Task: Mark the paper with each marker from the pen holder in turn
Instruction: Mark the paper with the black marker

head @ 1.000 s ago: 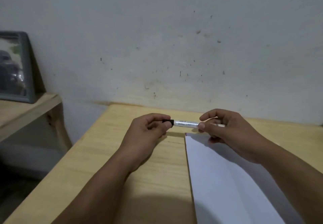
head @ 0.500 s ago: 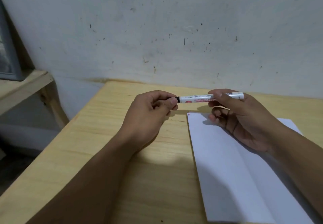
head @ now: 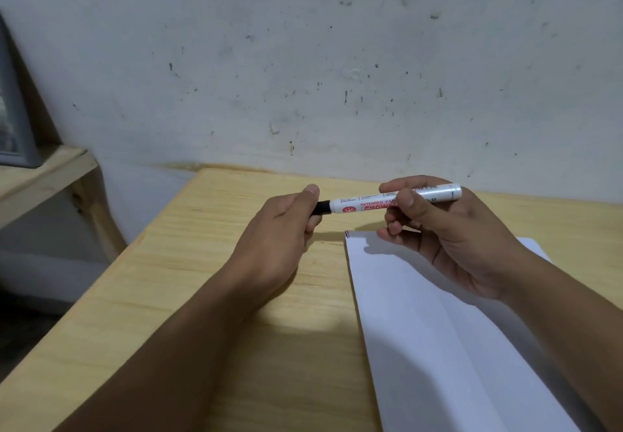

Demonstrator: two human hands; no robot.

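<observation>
Head view: the left hand [head: 281, 229] curls its fingers round the black cap [head: 322, 207] of a marker [head: 387, 200], thumb lying along the top and pointing at the white barrel. The right hand [head: 448, 239] pinches that barrel between thumb and forefinger near its middle, the other fingers loosely bent beneath it. The marker lies nearly level in the air between the two hands, its cap end to the left and slightly lower, its plain white tail sticking out past the right forefinger. Red lettering runs along the barrel; part of it is hidden by the right thumb. Whether the cap is fully seated or partly pulled away, I cannot tell.

Below the right hand lies a white sheet of paper [head: 438, 347], flat on the wooden table [head: 202, 297], its long edge running away from the viewer and a fold line showing down its length. The hand casts a shadow on the sheet's far end. A tiny red mark sits at the far left corner of the paper. The marker is held above the table, just beyond that corner, touching neither paper nor wood.

Behind the table rises a pale, speckled wall [head: 337, 77]. At the left stands a lower wooden shelf [head: 43, 172] bearing a grey framed object [head: 17, 128], cut off by the edge of the view.
</observation>
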